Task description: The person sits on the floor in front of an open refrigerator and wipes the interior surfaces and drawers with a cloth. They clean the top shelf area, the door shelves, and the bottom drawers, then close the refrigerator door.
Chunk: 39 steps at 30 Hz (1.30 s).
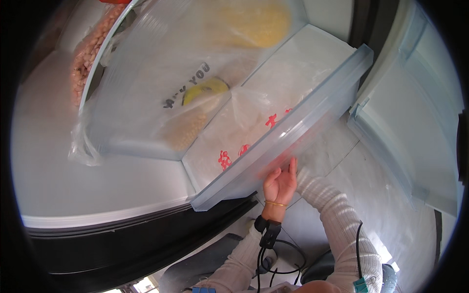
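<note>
My left hand (pixel 280 186) is palm up, thumb and fingers apart, with no object visible in the palm. It is just below the translucent front panel (pixel 282 135) of a pulled-out refrigerator drawer; whether the fingertips touch it, I cannot tell. A thin gold bracelet and a black strap circle that wrist. My right hand is hidden; only its white knit sleeve (pixel 333 203) shows, ending behind my left hand near the panel. Inside the drawer lie a cloudy plastic bag (pixel 146 73) with black print and a yellow smiley, and a clear plastic bag (pixel 253 110) with red characters.
Beyond a pale curved rim sits a bag of pinkish nuts or beans (pixel 95 55). At right, an open refrigerator door (pixel 414 128) carries clear shelves. A black cable (pixel 293 243) loops below my wrist. Grey tile floor (pixel 355 172) lies between drawer and door.
</note>
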Tool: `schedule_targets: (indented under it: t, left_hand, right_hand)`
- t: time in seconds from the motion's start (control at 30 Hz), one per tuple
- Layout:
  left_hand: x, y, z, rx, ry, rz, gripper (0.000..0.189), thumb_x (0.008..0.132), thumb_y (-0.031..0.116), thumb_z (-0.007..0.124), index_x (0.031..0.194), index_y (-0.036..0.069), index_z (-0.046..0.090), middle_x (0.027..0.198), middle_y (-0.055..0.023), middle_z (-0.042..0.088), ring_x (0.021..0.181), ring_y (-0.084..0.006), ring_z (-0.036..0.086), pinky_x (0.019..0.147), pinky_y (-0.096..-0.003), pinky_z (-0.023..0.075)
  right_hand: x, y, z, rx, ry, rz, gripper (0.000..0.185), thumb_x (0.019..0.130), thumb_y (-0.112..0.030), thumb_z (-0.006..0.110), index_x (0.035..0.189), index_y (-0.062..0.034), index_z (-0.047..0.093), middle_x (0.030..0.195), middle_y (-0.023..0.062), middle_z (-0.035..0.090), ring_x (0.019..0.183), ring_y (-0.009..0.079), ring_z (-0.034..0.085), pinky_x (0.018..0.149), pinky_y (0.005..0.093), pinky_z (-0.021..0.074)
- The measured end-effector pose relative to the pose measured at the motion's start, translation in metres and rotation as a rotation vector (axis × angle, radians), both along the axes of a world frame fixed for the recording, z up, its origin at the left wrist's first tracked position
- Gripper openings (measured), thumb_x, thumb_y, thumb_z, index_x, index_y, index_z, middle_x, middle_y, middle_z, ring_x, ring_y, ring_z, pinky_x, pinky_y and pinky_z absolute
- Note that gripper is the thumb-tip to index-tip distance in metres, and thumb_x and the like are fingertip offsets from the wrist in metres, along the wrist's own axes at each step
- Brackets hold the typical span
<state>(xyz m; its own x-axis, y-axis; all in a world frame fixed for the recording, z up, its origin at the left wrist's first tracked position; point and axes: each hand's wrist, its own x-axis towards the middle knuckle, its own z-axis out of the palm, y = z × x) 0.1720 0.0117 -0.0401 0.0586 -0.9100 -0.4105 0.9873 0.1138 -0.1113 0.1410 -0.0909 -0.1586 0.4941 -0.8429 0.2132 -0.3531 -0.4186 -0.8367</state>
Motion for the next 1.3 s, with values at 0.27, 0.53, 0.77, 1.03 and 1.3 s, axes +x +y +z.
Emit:
schedule_targets:
  t: [0.27,0.53,0.77,1.03,1.3]
  left_hand:
    - [0.001,-0.002,0.003,0.067,-0.075,0.043,0.063,0.073,-0.011,0.064,0.133,-0.001,0.046,0.142,-0.0153,0.041,0.139,-0.0389,0.027,0.115,-0.0404,0.0356]
    - [0.002,-0.004,0.002,0.039,-0.08,0.042,0.067,0.071,-0.01,0.067,0.134,-0.002,0.044,0.142,-0.0162,0.041,0.137,-0.0399,0.028,0.114,-0.041,0.0371]
    - [0.005,-0.001,-0.001,0.111,-0.065,0.057,0.069,0.07,-0.01,0.067,0.135,-0.002,0.043,0.142,-0.0162,0.04,0.138,-0.0419,0.027,0.114,-0.0425,0.0376]
    - [0.004,0.001,-0.004,0.11,-0.041,0.05,0.074,0.07,-0.011,0.066,0.137,-0.005,0.037,0.143,-0.0186,0.037,0.139,-0.0408,0.027,0.114,-0.0422,0.0382]
    - [0.004,0.002,-0.005,0.114,-0.02,0.036,0.068,0.072,-0.011,0.065,0.135,-0.005,0.041,0.142,-0.0184,0.039,0.137,-0.0408,0.029,0.116,-0.041,0.0352]
  right_hand:
    - [-0.046,-0.107,-0.007,-0.001,0.055,0.051,0.022,0.091,-0.011,0.056,0.11,-0.0018,0.061,0.089,0.0099,0.065,0.083,0.0201,0.059,0.075,0.0345,0.0478]
    - [-0.114,-0.146,-0.017,0.047,0.168,0.003,0.022,0.09,-0.012,0.056,0.11,-0.0017,0.061,0.09,0.0104,0.066,0.083,0.0208,0.06,0.075,0.0349,0.0481]
    - [-0.1,-0.118,-0.018,0.036,0.161,-0.027,0.022,0.09,-0.012,0.057,0.11,-0.0016,0.061,0.09,0.0108,0.066,0.083,0.0213,0.06,0.076,0.0352,0.0483]
    - [-0.071,-0.109,-0.005,0.006,0.117,0.037,0.023,0.09,-0.012,0.057,0.11,-0.0015,0.061,0.091,0.0113,0.066,0.083,0.022,0.06,0.076,0.0356,0.0486]
    - [-0.073,-0.104,-0.014,0.006,0.118,0.056,0.023,0.09,-0.012,0.057,0.11,-0.0014,0.061,0.092,0.0118,0.066,0.083,0.0226,0.061,0.076,0.0359,0.0489]
